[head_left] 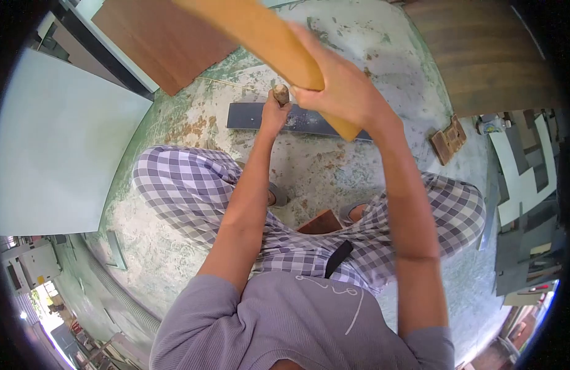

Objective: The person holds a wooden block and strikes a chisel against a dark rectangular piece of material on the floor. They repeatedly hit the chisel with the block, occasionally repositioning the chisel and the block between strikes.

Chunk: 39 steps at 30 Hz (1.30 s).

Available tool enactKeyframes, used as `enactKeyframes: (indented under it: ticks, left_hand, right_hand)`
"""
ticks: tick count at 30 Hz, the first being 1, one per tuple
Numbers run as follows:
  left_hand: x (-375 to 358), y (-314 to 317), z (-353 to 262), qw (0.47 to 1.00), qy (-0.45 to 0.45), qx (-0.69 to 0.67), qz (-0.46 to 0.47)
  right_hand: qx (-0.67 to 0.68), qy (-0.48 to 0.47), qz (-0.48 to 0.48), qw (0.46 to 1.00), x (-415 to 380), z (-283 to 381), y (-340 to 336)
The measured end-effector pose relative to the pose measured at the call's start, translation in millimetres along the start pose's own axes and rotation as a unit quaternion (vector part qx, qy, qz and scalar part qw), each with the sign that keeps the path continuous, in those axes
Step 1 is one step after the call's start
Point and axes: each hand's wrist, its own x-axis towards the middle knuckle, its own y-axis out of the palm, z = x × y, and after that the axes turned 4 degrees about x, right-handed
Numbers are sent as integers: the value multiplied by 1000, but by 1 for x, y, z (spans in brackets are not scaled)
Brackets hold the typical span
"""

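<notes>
My left hand [275, 115] is closed around a short, round wooden handle [281, 94], held upright over a dark grey board [245, 116] on the floor. Whatever lies below the handle is hidden by my hand. Pale specks lie on the board beside it. Up and to the right, my right hand [343, 86] grips a long yellow-brown wooden piece [266, 43], slightly blurred. It slants from the top edge down to the right, above the board, and hides part of it.
Brown sheets stand at the upper left [168, 43] and upper right [482, 55]. A pale panel [63, 148] fills the left side. A small brown wooden block [448, 140] lies right of the board. A ribbed hose [121, 293] runs along the lower left floor. Grey offcuts [525, 166] sit far right.
</notes>
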Motion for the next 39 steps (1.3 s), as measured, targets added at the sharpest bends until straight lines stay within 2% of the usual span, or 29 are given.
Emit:
enactKeyframes:
  ticks: [1, 3, 5, 6, 7, 9, 12, 16, 18, 20, 21, 22, 23, 24, 26, 28, 30, 31, 33, 34, 36, 37, 38, 39]
  left_hand:
    - [-2, -4, -6, 999, -5, 45, -9]
    - [-2, -5, -2, 1000, -12, 11, 17]
    - [-9, -5, -4, 998, -24, -21, 52]
    - [-11, -2, -12, 996, -37, -84, 22]
    - [-13, 1, -17, 988, -52, -147, -9]
    - [-16, -1, -2, 990, -64, -126, 3]
    - [-8, -1, 7, 993, -54, -101, 0]
    - [-12, -7, -2, 998, -21, -65, 2]
    - [-12, -13, -20, 999, 0, -42, 11]
    - [-17, -12, -29, 995, -86, -49, 11]
    - [-20, -13, -23, 995, -87, -47, 18]
    - [-20, -12, -3, 994, -88, -65, -18]
    - [-18, -12, 18, 991, -86, -84, -55]
    - [-20, -15, 41, 991, -86, -86, -54]
    - [-28, -23, 86, 926, -280, -195, -161]
    - [-55, -22, 101, 811, -277, -444, -260]
    - [-77, 1, 161, 674, -311, -572, -349]
    - [-77, 0, 158, 675, -312, -572, -347]
    - [-73, -8, 136, 543, -472, -560, -411]
    - [-70, -13, 121, 542, -471, -560, -413]
    - [-56, -26, 90, 702, -387, -483, -353]
    - [-46, -33, 83, 748, -381, -456, -296]
    - [-40, -36, 75, 748, -379, -456, -297]
    - [-33, -36, 65, 797, -339, -415, -279]
  right_hand:
    - [-3, -2, 1, 1000, 4, -14, 5]
    - [-149, 62, 162, 974, -4, -54, 26]
    - [-133, 97, 183, 969, -14, -72, 39]
    - [-119, 128, 199, 964, -16, -81, 43]
    - [-118, 130, 200, 964, -13, -79, 39]
    - [-104, 69, 149, 981, -14, -58, 30]
    - [-92, 45, 98, 990, -1, -28, 22]
    - [-94, 43, 89, 991, -12, -62, 47]
    - [-108, 105, 144, 978, -22, -93, 62]
    - [-124, 111, 156, 974, -13, -81, 53]
    - [-143, 119, 171, 968, -13, -78, 50]
    - [-143, 123, 169, 967, -15, -80, 49]
    - [-125, 125, 144, 974, -15, -85, 49]
    - [-106, 127, 120, 979, -16, -88, 48]
    - [-86, 147, 114, 979, -16, -86, 38]
    - [-69, 160, 101, 979, -14, -86, 27]
    - [-48, 198, 104, 973, -19, -88, 21]
    - [-48, 200, 103, 973, -19, -91, 21]
    - [-49, 192, 95, 976, -20, -98, 23]
    - [-48, 191, 96, 976, -20, -99, 23]
    - [-31, 215, 103, 971, -16, -96, 21]
    - [-30, 212, 104, 971, -14, -94, 21]
    - [-28, 205, 90, 974, -13, -93, 20]
    - [-27, 199, 75, 977, -12, -92, 19]
